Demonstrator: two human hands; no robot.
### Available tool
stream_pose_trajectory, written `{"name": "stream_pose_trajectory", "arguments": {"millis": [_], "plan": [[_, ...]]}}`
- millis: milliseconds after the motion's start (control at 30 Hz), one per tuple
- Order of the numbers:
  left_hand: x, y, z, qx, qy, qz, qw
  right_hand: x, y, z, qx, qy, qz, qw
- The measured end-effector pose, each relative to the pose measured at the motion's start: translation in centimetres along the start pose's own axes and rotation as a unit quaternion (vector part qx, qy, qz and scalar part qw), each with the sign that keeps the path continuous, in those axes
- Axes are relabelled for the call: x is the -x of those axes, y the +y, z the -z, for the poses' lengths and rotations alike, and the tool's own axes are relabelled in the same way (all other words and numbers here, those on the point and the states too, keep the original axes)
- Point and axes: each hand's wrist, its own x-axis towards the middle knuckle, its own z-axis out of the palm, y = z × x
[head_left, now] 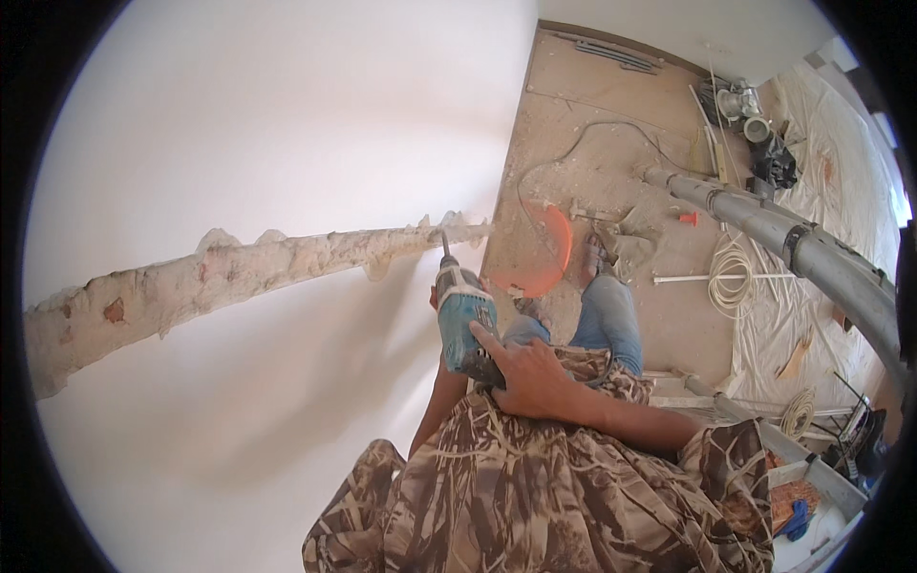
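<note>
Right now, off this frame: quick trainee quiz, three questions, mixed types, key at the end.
1. True or false: the casing of the drill is mainly red.
2. In this view, the tip of the bit lies over:
A) the bare floor
B) the rough channel in the wall
C) the plastic sheeting
3. Which hand is mostly hidden behind the drill?

Key: 1. False, it is teal. 2. B. 3. The left hand.

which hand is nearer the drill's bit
Left: the left hand, mostly hidden, is beside the front of the drill, close behind the bit; the right hand is farther back, on the rear.
</note>
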Motion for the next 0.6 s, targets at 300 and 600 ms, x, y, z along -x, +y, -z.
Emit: {"name": "stream_pose_trajectory", "arguments": {"millis": [300, 600], "plan": [[-1.8, -5.3, -4.3, -0.194, 0.031, -0.039, 0.98, 4.7, 2.7, 4.9, -0.073, 0.028, -0.079, 0.994], [-3.1, 0.3, -1.9, -0.183, 0.013, -0.02, 0.983, 0.6, 2.0, 1.7, -0.074, 0.113, -0.025, 0.99]]}}
